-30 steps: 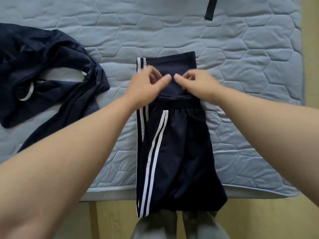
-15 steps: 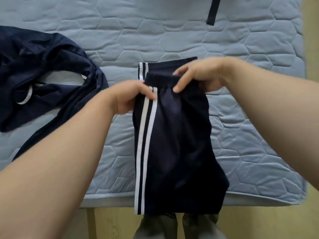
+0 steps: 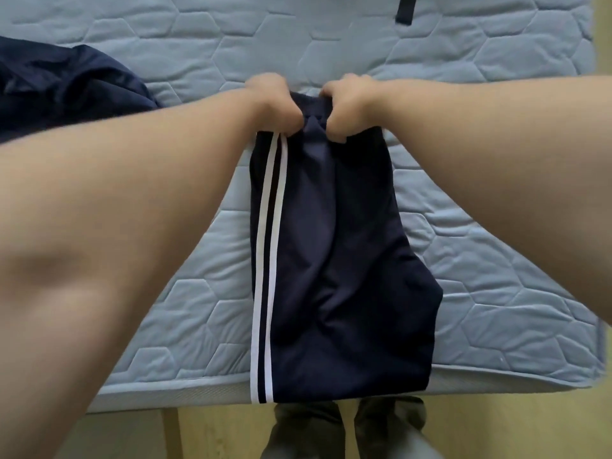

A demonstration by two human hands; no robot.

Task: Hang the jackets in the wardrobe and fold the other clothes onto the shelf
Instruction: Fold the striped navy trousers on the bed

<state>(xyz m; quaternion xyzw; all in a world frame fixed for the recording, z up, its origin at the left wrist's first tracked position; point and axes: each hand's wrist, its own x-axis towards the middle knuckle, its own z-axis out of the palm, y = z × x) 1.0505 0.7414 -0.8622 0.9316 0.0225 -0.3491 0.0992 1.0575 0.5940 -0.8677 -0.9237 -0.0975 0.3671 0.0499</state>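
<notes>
I count one bed [image 3: 463, 94], with a quilted blue cover; my two forearms [image 3: 149, 167] block much of it. One pair of navy trousers [image 3: 331, 260] with two white stripes lies folded on it, lapping over the near edge. One dark blue garment [image 3: 66, 87] is heaped at far left. My left hand [image 3: 271, 101] and right hand [image 3: 347, 104] sit side by side, fingers [image 3: 336, 132] curled tight into the trousers' far end. One black strap [image 3: 405, 9] shows at the top.

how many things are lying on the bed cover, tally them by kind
navy trousers with white stripes: 1
navy garment in a heap at the left: 1
black strap at the top edge: 1
total: 3
</notes>
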